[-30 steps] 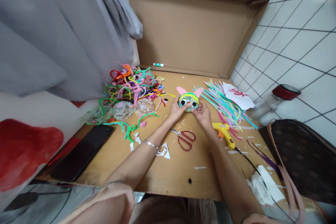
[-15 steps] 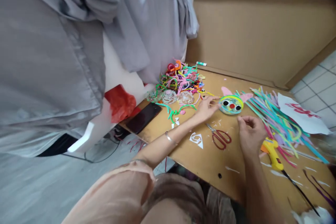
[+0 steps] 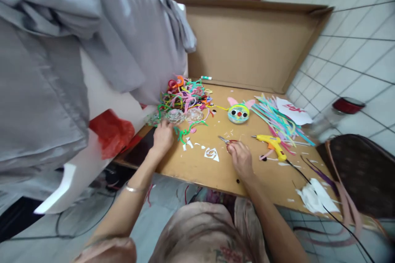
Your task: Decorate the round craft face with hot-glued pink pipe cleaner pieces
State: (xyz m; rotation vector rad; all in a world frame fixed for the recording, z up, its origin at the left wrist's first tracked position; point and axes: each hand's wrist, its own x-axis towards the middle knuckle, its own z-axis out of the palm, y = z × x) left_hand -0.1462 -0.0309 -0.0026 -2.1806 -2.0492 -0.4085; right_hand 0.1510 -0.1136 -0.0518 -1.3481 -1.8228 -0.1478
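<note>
With closed fingers, my right hand [image 3: 242, 158] grips the red handles of a pair of scissors [image 3: 224, 139], whose blades point left over the table. My left hand [image 3: 164, 134] is at the table's left side, against the clear plastic balls [image 3: 175, 116] and beside green pipe cleaners [image 3: 184, 133]. Its fingertips are partly hidden, so I cannot tell what they hold. Farther back sits a round animal head [image 3: 238, 114] with pink ears, a yellow band, black-and-white eyes and a red nose; neither hand touches it.
Behind my left hand lies a heap of coloured pipe cleaners [image 3: 188, 96]. A yellow glue gun [image 3: 271, 144] and loose pipe cleaners [image 3: 277, 117] lie right. White paper scraps [image 3: 211, 154] dot the cardboard. A dark phone [image 3: 139, 148], brown bag [image 3: 361, 172] and cardboard wall [image 3: 237, 45] surround.
My left hand has left the animal head and moved left to the plastic balls. My right hand has come down onto the scissors and taken hold of them. The view has turned right.
</note>
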